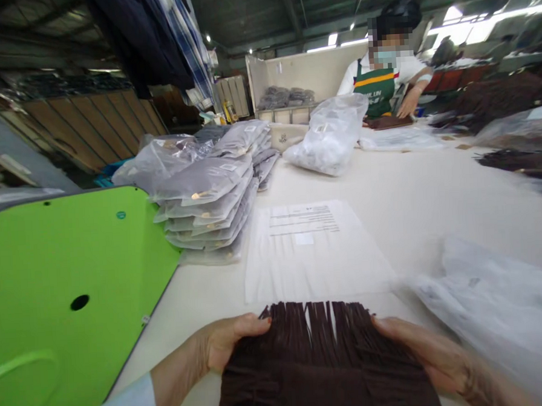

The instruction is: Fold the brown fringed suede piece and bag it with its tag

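Observation:
A dark brown fringed piece (316, 376), suede-like, spans the bottom middle of the head view, its fringe strips pointing away from me. My left hand (235, 338) grips its left edge, thumb on top and fingers hidden beneath. At the opposite edge, my right hand (424, 349) holds it the same way, fingers mostly hidden under the piece. Just beyond the fringe lies a flat clear plastic bag (320, 267) with printed text and a small white label on it.
Left of the bag rise stacked, filled plastic packets (207, 206). A bright green panel (75, 280) stands at far left. Loose clear plastic bags (498, 300) lie right; a stuffed plastic bag (326, 136) sits farther back. Across the white table (412, 208), a masked co-worker (378, 82) handles brown material.

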A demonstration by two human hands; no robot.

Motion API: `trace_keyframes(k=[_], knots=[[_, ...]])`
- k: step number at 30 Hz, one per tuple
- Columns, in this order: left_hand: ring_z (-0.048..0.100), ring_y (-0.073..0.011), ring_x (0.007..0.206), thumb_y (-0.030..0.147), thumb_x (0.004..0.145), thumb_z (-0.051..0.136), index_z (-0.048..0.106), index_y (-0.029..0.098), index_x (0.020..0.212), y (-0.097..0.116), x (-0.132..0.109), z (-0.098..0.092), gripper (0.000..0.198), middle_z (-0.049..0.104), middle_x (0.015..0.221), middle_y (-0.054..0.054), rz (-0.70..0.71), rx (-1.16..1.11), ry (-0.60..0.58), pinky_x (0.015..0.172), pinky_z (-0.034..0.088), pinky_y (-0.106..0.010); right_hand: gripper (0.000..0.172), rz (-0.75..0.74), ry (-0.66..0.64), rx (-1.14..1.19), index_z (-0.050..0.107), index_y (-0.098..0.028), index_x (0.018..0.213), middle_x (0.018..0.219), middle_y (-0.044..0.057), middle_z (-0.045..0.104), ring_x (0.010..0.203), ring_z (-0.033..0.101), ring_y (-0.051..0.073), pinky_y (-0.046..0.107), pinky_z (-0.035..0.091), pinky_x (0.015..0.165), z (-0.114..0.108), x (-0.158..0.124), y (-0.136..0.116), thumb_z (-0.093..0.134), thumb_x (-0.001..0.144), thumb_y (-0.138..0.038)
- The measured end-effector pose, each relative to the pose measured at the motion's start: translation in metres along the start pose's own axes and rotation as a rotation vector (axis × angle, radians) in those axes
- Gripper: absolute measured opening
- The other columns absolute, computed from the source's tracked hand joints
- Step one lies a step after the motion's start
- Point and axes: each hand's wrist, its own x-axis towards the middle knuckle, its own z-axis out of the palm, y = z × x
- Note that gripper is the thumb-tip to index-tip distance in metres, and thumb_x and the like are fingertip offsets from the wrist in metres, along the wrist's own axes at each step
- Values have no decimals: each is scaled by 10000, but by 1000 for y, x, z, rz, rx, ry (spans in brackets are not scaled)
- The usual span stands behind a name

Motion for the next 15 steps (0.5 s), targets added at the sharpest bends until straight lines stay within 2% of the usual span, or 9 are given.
trace_keyframes(k=[3, 8, 12, 15], knots=[[646, -161, 781, 400, 621, 754, 676, 88, 868, 5, 18, 1, 406, 712, 849, -96, -32, 26, -10, 835, 480, -271, 297, 20, -91, -19, 660, -88, 1021, 931, 121, 702, 956, 633, 207, 398, 357, 1009, 0, 15, -6, 508, 863, -288], [637, -162, 746, 422, 653, 721, 672, 62, 874, 8, 40, 5, 424, 698, 853, -114, -26, 49, -35, 823, 473, -269, 342, 38, -143, -70, 624, -55, 1090, 927, 148, 696, 866, 658, 198, 379, 408, 955, 8, 37, -12, 488, 874, -283], [634, -204, 870, 418, 621, 753, 631, 89, 1028, 18, 31, 25, 537, 684, 946, -104, 66, 140, -122, 854, 464, -288, 439, -7, -196, -119, 524, -122, 1235, 1072, 123, 660, 994, 614, 215, 397, 383, 982, 35, 35, -24, 555, 825, -277], [580, -274, 1035, 415, 645, 744, 548, 162, 1188, 15, 11, 46, 630, 665, 1050, -65, 108, 457, -122, 918, 450, -356, 540, -77, -158, -465, 454, -211, 1304, 1217, 77, 591, 1083, 563, 233, 393, 404, 970, 52, 19, -23, 597, 792, -309]])
